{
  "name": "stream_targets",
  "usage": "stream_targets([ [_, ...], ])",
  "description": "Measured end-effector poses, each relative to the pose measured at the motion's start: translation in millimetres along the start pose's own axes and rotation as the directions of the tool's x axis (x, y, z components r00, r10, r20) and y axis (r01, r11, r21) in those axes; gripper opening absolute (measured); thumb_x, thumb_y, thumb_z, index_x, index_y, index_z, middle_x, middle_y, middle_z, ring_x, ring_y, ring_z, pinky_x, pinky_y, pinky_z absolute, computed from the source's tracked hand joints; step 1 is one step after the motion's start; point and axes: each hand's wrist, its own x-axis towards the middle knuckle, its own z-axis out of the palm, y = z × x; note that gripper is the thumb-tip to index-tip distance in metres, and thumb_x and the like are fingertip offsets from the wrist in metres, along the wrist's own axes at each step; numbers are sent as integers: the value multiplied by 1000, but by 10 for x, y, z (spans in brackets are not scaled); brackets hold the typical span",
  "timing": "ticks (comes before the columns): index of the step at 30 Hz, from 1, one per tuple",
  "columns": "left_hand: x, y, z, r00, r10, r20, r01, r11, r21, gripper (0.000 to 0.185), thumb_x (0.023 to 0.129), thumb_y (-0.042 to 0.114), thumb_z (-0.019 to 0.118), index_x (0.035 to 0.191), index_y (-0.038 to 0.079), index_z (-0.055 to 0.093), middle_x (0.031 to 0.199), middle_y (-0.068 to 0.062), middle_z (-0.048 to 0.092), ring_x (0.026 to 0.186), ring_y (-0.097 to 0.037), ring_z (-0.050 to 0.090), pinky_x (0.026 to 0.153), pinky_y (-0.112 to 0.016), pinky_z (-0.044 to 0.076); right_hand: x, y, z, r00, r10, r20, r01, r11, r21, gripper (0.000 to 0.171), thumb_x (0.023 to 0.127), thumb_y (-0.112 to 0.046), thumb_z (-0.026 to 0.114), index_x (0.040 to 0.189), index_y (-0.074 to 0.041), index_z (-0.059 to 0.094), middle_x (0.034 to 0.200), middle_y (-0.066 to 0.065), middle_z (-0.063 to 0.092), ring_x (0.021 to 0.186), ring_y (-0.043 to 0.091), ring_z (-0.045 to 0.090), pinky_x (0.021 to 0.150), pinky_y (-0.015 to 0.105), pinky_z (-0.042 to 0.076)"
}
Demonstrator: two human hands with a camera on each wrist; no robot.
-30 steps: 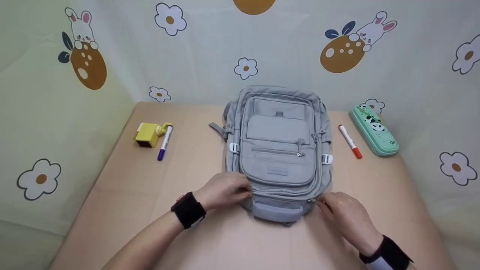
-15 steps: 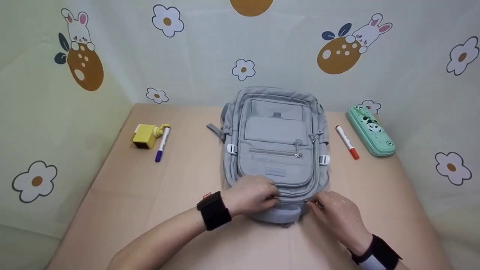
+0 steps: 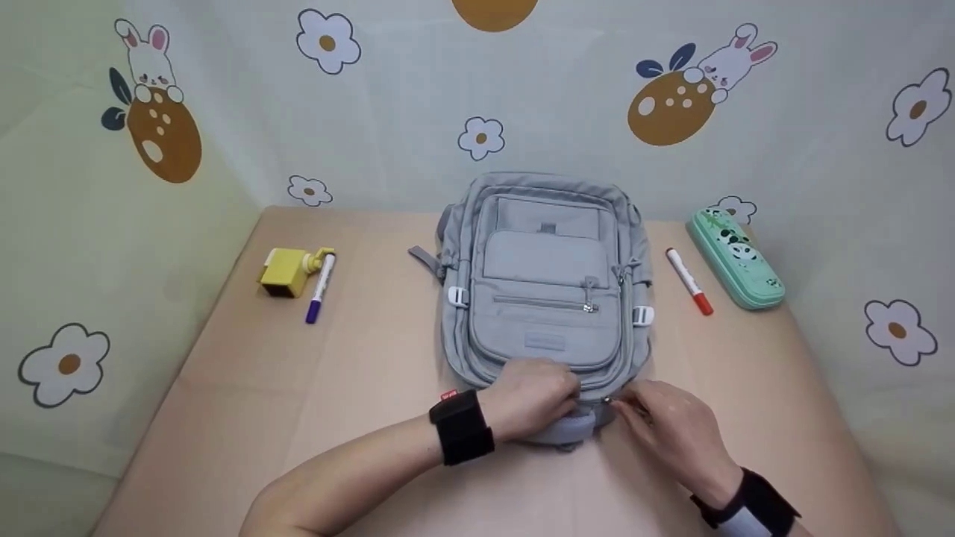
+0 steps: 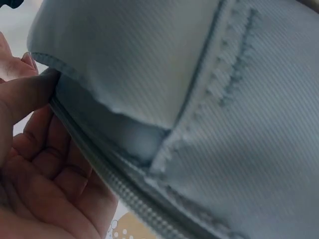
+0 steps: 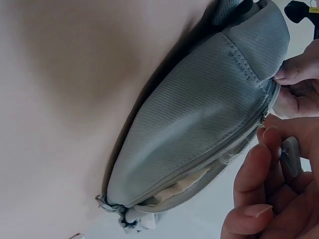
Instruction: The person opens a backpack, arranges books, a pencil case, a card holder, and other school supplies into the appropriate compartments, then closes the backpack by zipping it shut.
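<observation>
A grey backpack [image 3: 548, 257] lies front side up on the table, its carry handle [image 3: 568, 431] facing the person. The left hand [image 3: 533, 399] reaches across that near end and pinches the fabric edge beside the zipper; thumb and fingertips on this edge show in the left wrist view, next to the zipper teeth [image 4: 137, 201]. At the near right corner, the right hand [image 3: 679, 429] holds the grey zipper pull [image 5: 291, 157] between thumb and fingers. Behind the slider, toward the bag's side, the zipper gapes and pale lining [image 5: 182, 186] shows.
On the left lie a yellow pencil sharpener with a crank [image 3: 287, 272] and a purple-capped marker [image 3: 320, 289]. A red-capped marker [image 3: 689, 281] and a green panda pencil case [image 3: 737, 259] lie on the right. Patterned curtains [image 3: 403, 97] surround the table [image 3: 358, 358].
The left hand has moved right along the backpack's near edge, from its left corner to close beside the right hand. The right hand stays at the right corner with the zipper pull.
</observation>
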Motion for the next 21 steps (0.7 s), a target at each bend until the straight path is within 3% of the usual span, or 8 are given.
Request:
stream_targets([
  [8, -18, 1, -27, 1000, -14, 13, 14, 1000, -13, 21, 99, 28, 65, 79, 23, 62, 71, 12, 56, 64, -8, 53, 50, -25, 39, 76, 307, -75, 984, 146, 98, -150, 988, 37, 14, 87, -10, 82, 96, -15, 73, 84, -5, 68, 75, 9, 63, 67, 35, 55],
  [14, -28, 6, -24, 1000, -7, 20, 8, 1000, -27, 20, 99, 29, 66, 80, 22, 64, 71, 13, 55, 63, -7, 52, 51, -24, 39, 173, 581, -85, 954, 262, 147, -275, 959, 75, 6, 92, -10, 76, 97, -10, 73, 86, 1, 69, 79, 18, 64, 74, 44, 54],
  [17, -26, 8, -19, 1000, -2, 23, 2, 1000, -29, 19, 99, 29, 66, 81, 22, 65, 72, 12, 56, 62, -7, 51, 51, -23, 39, 197, 657, -78, 950, 274, 150, -288, 954, 83, 5, 93, -10, 75, 96, -8, 72, 87, 3, 70, 80, 21, 65, 75, 46, 54],
  [21, -21, 7, -23, 999, 4, 35, -3, 999, -38, 17, 98, 28, 67, 82, 22, 66, 74, 12, 58, 63, -7, 52, 51, -23, 40, 199, 692, -61, 965, 234, 118, -245, 965, 94, 6, 92, -9, 76, 98, -8, 74, 90, 4, 72, 84, 25, 69, 76, 48, 55],
])
